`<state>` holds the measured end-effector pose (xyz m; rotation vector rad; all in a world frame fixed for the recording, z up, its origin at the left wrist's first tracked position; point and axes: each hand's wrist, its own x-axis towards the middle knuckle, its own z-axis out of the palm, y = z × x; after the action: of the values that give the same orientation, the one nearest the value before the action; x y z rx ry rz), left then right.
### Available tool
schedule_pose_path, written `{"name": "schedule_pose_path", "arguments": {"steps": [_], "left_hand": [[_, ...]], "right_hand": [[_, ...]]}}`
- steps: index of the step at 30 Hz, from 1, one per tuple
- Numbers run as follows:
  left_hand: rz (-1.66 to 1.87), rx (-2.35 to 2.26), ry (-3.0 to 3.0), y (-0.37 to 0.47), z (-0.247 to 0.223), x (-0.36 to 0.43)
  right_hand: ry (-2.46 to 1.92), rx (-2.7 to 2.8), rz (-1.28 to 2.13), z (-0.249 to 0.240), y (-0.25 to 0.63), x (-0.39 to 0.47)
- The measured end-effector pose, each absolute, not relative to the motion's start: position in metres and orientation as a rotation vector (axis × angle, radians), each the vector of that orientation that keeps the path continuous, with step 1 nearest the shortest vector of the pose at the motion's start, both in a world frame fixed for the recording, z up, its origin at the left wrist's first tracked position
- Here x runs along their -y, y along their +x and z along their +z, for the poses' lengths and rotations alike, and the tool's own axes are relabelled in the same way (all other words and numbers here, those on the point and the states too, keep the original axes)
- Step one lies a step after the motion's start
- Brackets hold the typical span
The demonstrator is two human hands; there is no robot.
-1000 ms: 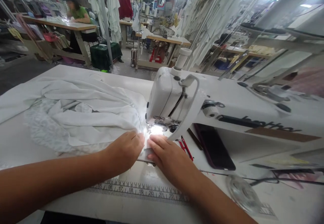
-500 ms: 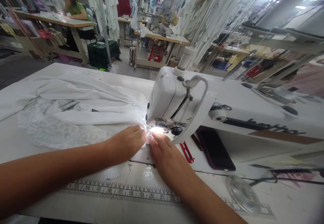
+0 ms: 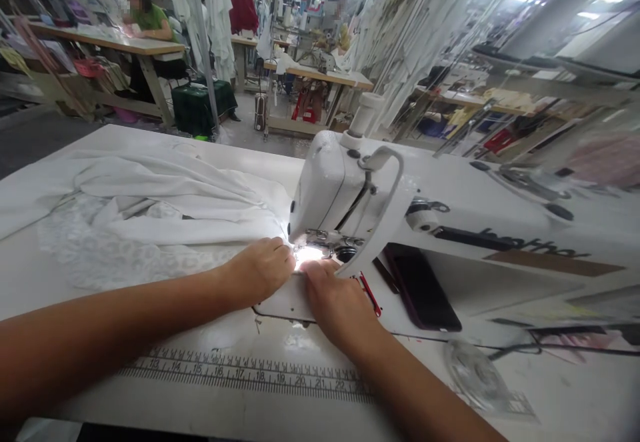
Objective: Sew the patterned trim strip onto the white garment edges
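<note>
A white sewing machine (image 3: 320,179) stands before me, its lamp lighting the needle area. White fabric (image 3: 200,223) with a lacy part (image 3: 85,249) lies in loose folds on the left and runs up to the needle. My left hand (image 3: 264,267) is closed on the fabric's edge, just left of the presser foot. Close in front of the needle, my right hand (image 3: 336,295) has its fingers bent and pressed together; what lies between them is hidden. The needle tip is lost in glare and behind the fingers.
Right of my right hand lie a red tool (image 3: 369,295), like thread snips, and a dark phone (image 3: 423,289). A printed ruler (image 3: 250,375) runs along the front edge. A clear round object (image 3: 475,375) lies at right. Another person (image 3: 150,22) sits at a table behind.
My right hand's fingers have drawn from stretched out to bent, and its wrist is raised. My left hand has moved slightly right, toward the needle. The view has shifted slightly.
</note>
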<state>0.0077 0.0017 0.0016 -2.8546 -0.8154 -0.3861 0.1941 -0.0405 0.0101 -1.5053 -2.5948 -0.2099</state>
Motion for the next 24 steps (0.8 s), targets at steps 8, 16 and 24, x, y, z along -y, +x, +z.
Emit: {"name": "schedule_pose_path", "arguments": {"steps": [8,16,24], "left_hand": [[-0.343,0.892,-2.802,0.006,-0.01,0.014],[-0.28,1.174,-2.787,0.011,0.002,0.025],[-0.29,1.203,-2.766,0.012,0.002,0.026]], "right_hand": [[-1.457,2.706,-0.166,0.01,0.199,0.045],[-1.616,2.632,-0.005,0.015,0.199,0.047],[-1.579,2.593,-0.091,0.008,0.199,0.052]]}}
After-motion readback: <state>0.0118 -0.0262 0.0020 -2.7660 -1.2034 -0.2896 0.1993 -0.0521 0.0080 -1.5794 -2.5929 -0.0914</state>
